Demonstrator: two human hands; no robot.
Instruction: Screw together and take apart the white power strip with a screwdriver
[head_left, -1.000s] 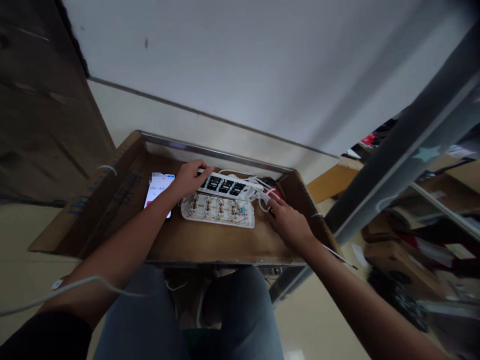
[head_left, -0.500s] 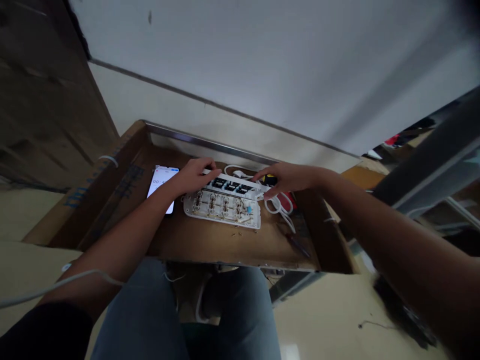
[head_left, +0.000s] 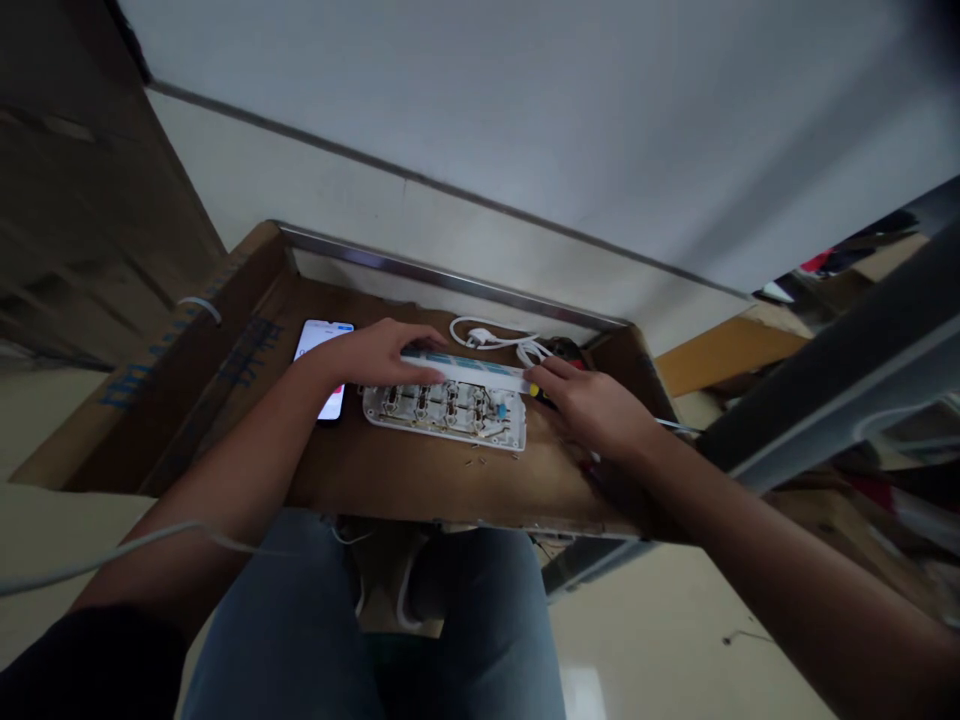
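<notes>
My left hand (head_left: pixel 386 352) is closed on the left part of a white power strip cover (head_left: pixel 484 374), thumb on the near side. The cover is tipped on edge, a teal-patterned face upward. Just below it lies the opened power strip base (head_left: pixel 442 415), its metal contacts and a blue part showing. My right hand (head_left: pixel 592 400) is closed at the cover's right end, around a yellow-and-black tool handle (head_left: pixel 535 390); the rest of that tool is hidden. Several small screws (head_left: pixel 480 461) lie in front of the base.
A lit phone (head_left: pixel 330 405) lies left of the base, partly under my left forearm. The white cable with its plug (head_left: pixel 480 337) is coiled behind. Everything sits in a cardboard tray (head_left: pixel 420 490) above my knees, against a pale wall (head_left: pixel 450 220).
The cover has turned over, from showing its dark inner sockets to showing its teal-patterned face. My right hand has come down and toward me, and its fingers are now wrapped around the tool handle.
</notes>
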